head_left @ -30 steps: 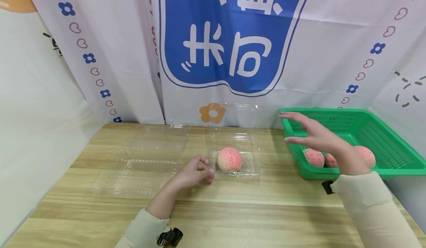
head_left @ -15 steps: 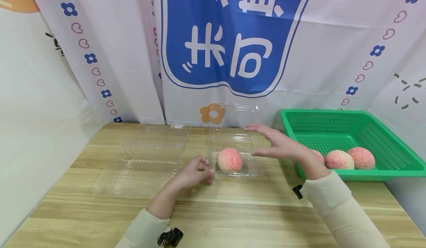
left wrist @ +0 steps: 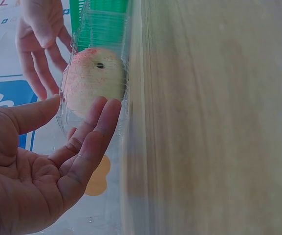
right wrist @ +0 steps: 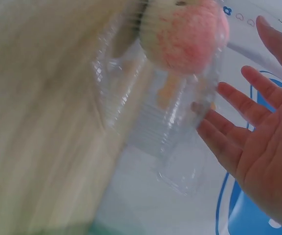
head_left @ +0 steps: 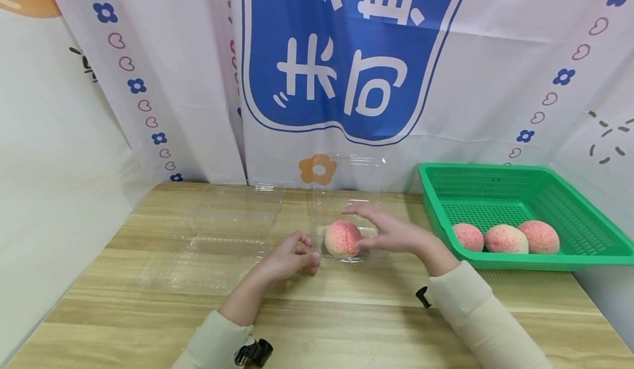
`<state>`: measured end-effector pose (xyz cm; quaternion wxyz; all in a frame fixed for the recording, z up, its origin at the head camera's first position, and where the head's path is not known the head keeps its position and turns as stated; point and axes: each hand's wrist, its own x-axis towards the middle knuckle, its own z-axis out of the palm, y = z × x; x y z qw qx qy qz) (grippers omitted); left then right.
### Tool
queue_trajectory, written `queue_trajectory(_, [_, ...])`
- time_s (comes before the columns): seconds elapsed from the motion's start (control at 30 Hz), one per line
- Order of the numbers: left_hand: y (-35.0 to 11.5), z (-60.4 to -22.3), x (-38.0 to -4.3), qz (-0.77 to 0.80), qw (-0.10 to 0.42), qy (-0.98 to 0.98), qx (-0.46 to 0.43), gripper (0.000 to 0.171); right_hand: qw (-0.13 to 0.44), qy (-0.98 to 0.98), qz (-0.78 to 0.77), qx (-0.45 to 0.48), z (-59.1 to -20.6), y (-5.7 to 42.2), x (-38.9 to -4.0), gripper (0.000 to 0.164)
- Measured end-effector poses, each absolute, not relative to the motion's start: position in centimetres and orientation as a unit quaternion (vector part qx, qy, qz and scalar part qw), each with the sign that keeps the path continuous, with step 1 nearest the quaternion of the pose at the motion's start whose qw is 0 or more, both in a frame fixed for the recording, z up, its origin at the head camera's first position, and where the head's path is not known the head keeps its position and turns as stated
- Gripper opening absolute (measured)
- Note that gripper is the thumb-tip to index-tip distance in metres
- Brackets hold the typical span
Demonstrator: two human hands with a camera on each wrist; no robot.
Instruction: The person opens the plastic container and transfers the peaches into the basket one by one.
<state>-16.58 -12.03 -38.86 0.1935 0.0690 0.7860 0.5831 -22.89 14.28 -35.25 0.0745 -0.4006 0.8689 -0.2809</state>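
A pink and cream peach (head_left: 343, 239) sits in a small clear plastic box (head_left: 371, 256) whose lid stands raised at the back. My left hand (head_left: 292, 256) is at the box's left side; in the left wrist view its thumb and loosely bent fingers (left wrist: 79, 147) are spread apart at the box's end, gripping nothing visible. My right hand (head_left: 391, 228) is over the box's right part, fingers spread, its thumb in front of the peach's right side. In the right wrist view its fingers (right wrist: 233, 137) extend towards the box, with no grip on the peach.
A green basket (head_left: 431, 204) at the right holds several things, among them three peaches (head_left: 506, 239) along its near wall. A larger clear plastic box (head_left: 208, 264) lies with its lid open on the wooden table (head_left: 346, 325) at the left. A printed cloth (head_left: 470, 93) hangs behind.
My right hand has moved left, away from above the green basket, and come down over the small box beside its peach. The left hand has stayed in place.
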Motion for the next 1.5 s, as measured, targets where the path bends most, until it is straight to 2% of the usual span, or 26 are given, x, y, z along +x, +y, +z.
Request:
queue_trajectory(0.6, [-11.7, -38.8, -16.6, 0.583, 0.194, 0.787, 0.057, 0.032, 0.104, 0.862, -0.296, -0.398, -37.6, 13.5, -23.3, 0.072])
queue_trajectory(1.13, [-11.7, -38.7, -16.7, 0.58, 0.194, 0.789, 0.057, 0.031, 0.104, 0.869, -0.281, -0.394, -38.1, 12.8, -23.5, 0.074])
queue_trajectory(1.5, [-11.8, -38.7, -16.6, 0.578, 0.194, 0.791, 0.047, 0.031, 0.128, 0.865, -0.303, -0.38, -38.4, 12.6, -23.4, 0.073])
